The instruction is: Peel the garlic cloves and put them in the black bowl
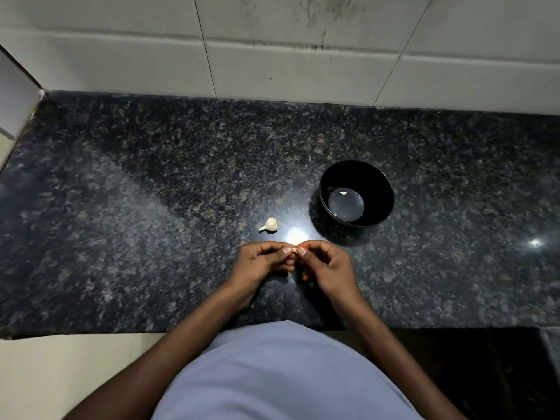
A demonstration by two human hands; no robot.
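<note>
Counter (151,207): dark speckled granite slab. Its far edge meets a tiled wall (272,56); its near edge runs just in front of the person's body; its left end stops at a pale side panel; its right end runs out of view. Wide bare stone lies left of the bowl (375,180), with a narrower strip behind it and to its right.

Bowls: one, black, upright, standing on the counter. One small pale peeled clove (343,193) lies inside, on the bowl's flat bottom near the far side.

Garlic bulbs: one (269,224), whitish, lying on its side on the counter left of the bowl and slightly nearer the person, apart from it. Long axis runs left to right with a slight tilt; stem points left and away from the bowl.

Cloves in hand: one (294,250), mostly hidden, nearer than the bowl and to its left. Its axis cannot be told.

Hands: two, held just above the counter. Left hand (260,262) and right hand (327,265) meet at the thumbs, both pinching the clove, other fingers curled.
</note>
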